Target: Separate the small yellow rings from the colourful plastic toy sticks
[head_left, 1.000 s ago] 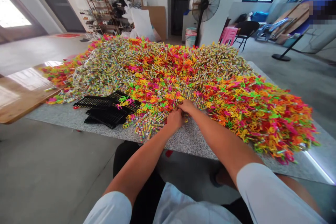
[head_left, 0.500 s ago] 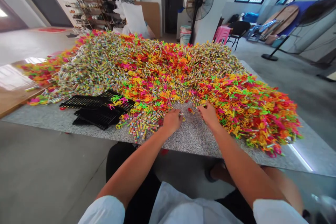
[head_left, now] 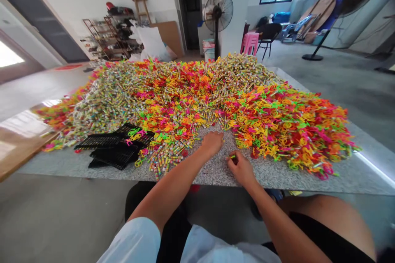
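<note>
A huge heap of small colourful plastic rings and little printed tubes (head_left: 197, 90) covers a speckled granite table (head_left: 216, 172). My left hand (head_left: 211, 144) rests curled on the bare patch at the heap's near edge, fingers closed beside loose tubes. My right hand (head_left: 240, 168) sits just right of it and closer to me, fingers pinched on a small green and yellow piece. A stack of black plastic grid trays (head_left: 114, 148) lies to the left of my hands.
A standing fan (head_left: 218, 8), a pink stool (head_left: 249, 42) and a black chair (head_left: 269, 33) stand beyond the table. Shelving with clutter (head_left: 114, 37) lines the back wall. A wooden tabletop (head_left: 18, 152) adjoins on the left. My knees are under the table's edge.
My hands parted from the heap's edge; the right hand drew back toward me with a small piece pinched. The view shifted, tilting up and to the right.
</note>
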A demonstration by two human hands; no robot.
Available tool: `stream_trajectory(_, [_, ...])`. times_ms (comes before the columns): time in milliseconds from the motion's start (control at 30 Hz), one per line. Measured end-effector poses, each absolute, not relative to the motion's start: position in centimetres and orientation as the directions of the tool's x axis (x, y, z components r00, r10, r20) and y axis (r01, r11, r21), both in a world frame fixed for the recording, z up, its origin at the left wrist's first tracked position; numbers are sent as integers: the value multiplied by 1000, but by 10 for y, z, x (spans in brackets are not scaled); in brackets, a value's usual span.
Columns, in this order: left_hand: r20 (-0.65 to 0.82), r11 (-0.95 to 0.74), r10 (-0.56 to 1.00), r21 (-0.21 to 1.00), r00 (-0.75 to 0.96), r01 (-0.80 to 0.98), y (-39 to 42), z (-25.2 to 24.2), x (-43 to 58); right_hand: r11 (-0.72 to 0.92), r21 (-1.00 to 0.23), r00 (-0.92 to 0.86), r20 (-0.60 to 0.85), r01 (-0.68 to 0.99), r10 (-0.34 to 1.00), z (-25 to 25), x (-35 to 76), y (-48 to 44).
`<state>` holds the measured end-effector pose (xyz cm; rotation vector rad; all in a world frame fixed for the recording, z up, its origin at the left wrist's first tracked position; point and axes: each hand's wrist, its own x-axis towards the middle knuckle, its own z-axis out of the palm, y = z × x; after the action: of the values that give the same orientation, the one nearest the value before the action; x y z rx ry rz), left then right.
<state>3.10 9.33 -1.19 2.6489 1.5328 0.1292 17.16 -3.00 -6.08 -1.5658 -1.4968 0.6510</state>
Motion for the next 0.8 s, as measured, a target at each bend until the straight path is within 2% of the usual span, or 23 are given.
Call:
stream_trajectory(133, [40, -474, 880, 97, 473, 875, 112, 6, 12, 95, -850, 128, 186, 517, 974, -62, 171, -31])
stream_trajectory(167, [67, -419, 908, 108, 414, 902, 120, 17, -1, 92, -856, 127, 181, 510, 975, -62, 171, -31])
stream_trajectory(233, [162, -181, 974, 142, 158, 973, 140, 44, -35, 81, -860, 128, 167, 504, 978, -64, 171, -31])
stream_trajectory(300, [236, -66, 971, 127, 34, 990, 162, 73, -71, 74, -856, 132, 164, 512, 978, -66, 171, -29])
stream_trajectory(400, [419, 66, 899, 151, -124, 986, 188, 98, -103, 72, -849, 137, 168, 523, 976, -69, 170, -26])
stream_trajectory(533, [259, -84, 964, 75, 62, 994, 202, 74, -86, 71, -860, 138, 161, 505, 977, -71, 170, -25])
stream_trajectory(600, [218, -109, 971, 59, 94, 992, 203, 51, -67, 71, -864, 141, 161, 498, 977, -71, 170, -25])
stream_trajectory(800, [272, -253, 927, -57, 259, 966, 196, 18, -46, 97, -882, 127, 173, 461, 977, -65, 172, -27])
